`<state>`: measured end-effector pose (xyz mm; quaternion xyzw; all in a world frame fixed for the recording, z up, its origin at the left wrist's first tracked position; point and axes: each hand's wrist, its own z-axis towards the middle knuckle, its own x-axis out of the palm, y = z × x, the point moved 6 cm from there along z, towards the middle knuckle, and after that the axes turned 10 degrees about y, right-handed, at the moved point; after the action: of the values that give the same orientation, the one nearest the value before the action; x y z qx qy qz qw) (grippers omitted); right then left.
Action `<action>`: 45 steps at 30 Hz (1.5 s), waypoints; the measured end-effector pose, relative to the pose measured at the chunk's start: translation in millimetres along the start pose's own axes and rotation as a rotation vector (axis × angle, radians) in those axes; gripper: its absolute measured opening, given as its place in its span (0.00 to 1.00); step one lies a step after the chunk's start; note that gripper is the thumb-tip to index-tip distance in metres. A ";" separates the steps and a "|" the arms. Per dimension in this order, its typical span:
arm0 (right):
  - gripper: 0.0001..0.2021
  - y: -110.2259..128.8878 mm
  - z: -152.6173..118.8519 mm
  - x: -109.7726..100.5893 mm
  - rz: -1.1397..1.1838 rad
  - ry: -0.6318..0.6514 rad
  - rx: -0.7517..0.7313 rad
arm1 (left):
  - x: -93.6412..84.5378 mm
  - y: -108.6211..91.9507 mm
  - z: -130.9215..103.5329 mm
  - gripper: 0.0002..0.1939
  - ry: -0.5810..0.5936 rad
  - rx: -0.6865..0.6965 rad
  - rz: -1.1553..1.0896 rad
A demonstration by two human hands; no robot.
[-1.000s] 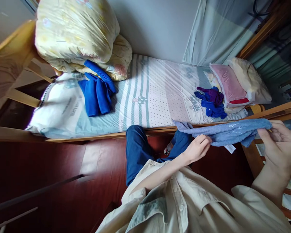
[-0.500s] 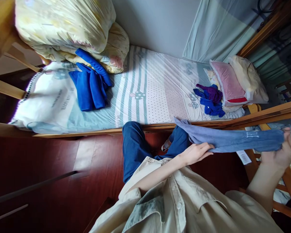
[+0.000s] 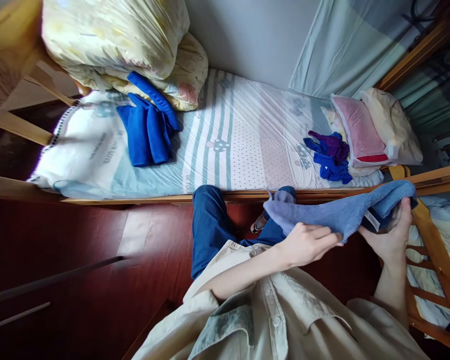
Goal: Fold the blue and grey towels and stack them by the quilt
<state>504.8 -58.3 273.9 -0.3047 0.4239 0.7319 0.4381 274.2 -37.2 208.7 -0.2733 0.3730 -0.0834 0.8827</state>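
A grey-blue towel (image 3: 318, 212) with a fuzzy surface is stretched over my lap toward the right. My left hand (image 3: 309, 244) pinches its lower edge near the middle. At the right end my right hand (image 3: 390, 232) grips the cloth from below, with the thumb inside a fold. A white label (image 3: 371, 220) shows on the darker inner side there. The towel's left end droops over my knee. Part of my right hand's fingers is hidden behind the fabric.
Folded bright blue cloths (image 3: 146, 132) lie on the bed's left half, beside a bulky yellow quilt (image 3: 116, 37). Crumpled blue and purple clothes (image 3: 332, 152) rest by a pink pillow (image 3: 362, 130). A wooden bed rail (image 3: 440, 175) runs along the right.
My right hand has moved left, and the towel's right end now bunches and folds over it. The white stitched mark is out of sight. The camera view has shifted slightly.
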 end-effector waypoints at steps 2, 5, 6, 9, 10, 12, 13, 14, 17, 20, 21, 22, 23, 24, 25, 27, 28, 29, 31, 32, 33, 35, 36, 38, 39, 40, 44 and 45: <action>0.35 24.3 -1.0 6.8 -0.026 -0.061 -0.177 | 3.5 -8.1 -0.6 0.15 0.038 0.022 0.018; 0.19 58.8 5.6 17.5 -0.059 -0.006 -0.363 | 9.9 -9.9 -2.5 0.14 0.113 0.008 0.018; 0.16 68.4 9.4 21.0 -0.044 0.051 -0.400 | 10.5 -9.0 -3.4 0.15 0.130 0.005 0.019; 0.16 88.6 19.6 29.0 0.070 0.226 -0.437 | 9.1 -5.0 -6.3 0.14 0.167 -0.002 0.028; 0.16 92.5 21.6 31.2 0.119 0.273 -0.431 | 8.4 -3.3 -7.1 0.13 0.175 -0.009 0.032; 0.18 97.8 22.6 37.6 0.209 0.374 -0.417 | 7.7 -0.4 -8.6 0.12 0.179 -0.020 0.041; 0.19 100.0 21.3 42.2 0.248 0.437 -0.419 | 7.7 0.4 -9.3 0.12 0.173 -0.019 0.046; 0.20 101.6 19.4 47.4 0.277 0.503 -0.420 | 7.7 0.6 -9.8 0.12 0.162 -0.013 0.050; 0.21 100.5 14.4 60.9 0.286 0.645 -0.382 | 6.9 1.0 -11.8 0.15 0.126 -0.006 0.063; 0.17 93.9 15.2 64.1 0.248 0.645 -0.322 | 1.5 4.9 -17.0 0.18 0.100 -0.024 0.061; 0.16 91.8 16.4 62.7 0.238 0.622 -0.311 | -0.6 8.8 -20.5 0.18 0.098 -0.046 0.053; 0.14 89.6 17.8 60.4 0.224 0.589 -0.303 | -2.4 14.4 -25.5 0.18 0.098 -0.079 0.041; 0.13 87.3 19.2 57.3 0.202 0.549 -0.297 | -3.5 21.8 -32.2 0.17 0.102 -0.125 0.027; 0.11 84.9 20.3 53.8 0.171 0.505 -0.292 | -3.7 30.6 -40.7 0.17 0.108 -0.177 0.012; 0.09 82.1 21.0 50.3 0.133 0.459 -0.285 | -3.2 40.0 -51.0 0.16 0.114 -0.229 -0.005; 0.07 75.3 21.4 42.9 0.055 0.364 -0.272 | 0.1 59.4 -76.0 0.14 0.145 -0.330 -0.043; 0.06 71.1 21.3 39.1 0.024 0.315 -0.262 | 2.0 68.8 -90.1 0.11 0.172 -0.382 -0.062; 0.06 66.5 21.0 35.3 0.000 0.267 -0.250 | 2.7 77.8 -104.9 0.08 0.198 -0.439 -0.079; 0.06 56.2 20.8 27.6 -0.030 0.179 -0.210 | -2.5 93.3 -134.2 0.04 0.225 -0.553 -0.102; 0.07 51.2 21.0 24.0 -0.045 0.139 -0.189 | -9.3 99.3 -147.6 0.04 0.216 -0.605 -0.107; 0.07 46.8 21.3 20.9 -0.063 0.107 -0.171 | -18.9 104.1 -159.5 0.06 0.194 -0.649 -0.108; 0.08 40.8 22.2 17.2 -0.110 0.069 -0.165 | -43.6 110.1 -177.9 0.06 0.134 -0.711 -0.095; 0.09 39.3 22.7 16.3 -0.138 0.058 -0.179 | -57.7 111.5 -184.6 0.06 0.102 -0.731 -0.078; 0.09 37.3 22.9 15.2 -0.192 0.031 -0.217 | -86.3 111.9 -193.8 0.07 0.041 -0.760 -0.026; 0.08 35.7 22.8 14.1 -0.213 0.009 -0.224 | -100.2 111.1 -197.2 0.08 0.012 -0.772 0.007; 0.08 33.4 22.6 12.6 -0.225 -0.013 -0.218 | -113.2 109.5 -199.9 0.09 -0.020 -0.780 0.040; 0.07 21.4 22.7 8.9 -0.183 0.002 -0.124 | -151.4 98.2 -208.5 0.08 -0.132 -0.771 0.148; 0.07 20.6 22.9 9.2 -0.165 0.030 -0.122 | -156.9 95.3 -210.4 0.08 -0.142 -0.774 0.170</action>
<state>480.6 -39.7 284.0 -0.3755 0.3588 0.7131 0.4710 9.6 9.2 132.5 -0.5588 0.3360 0.1556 0.7420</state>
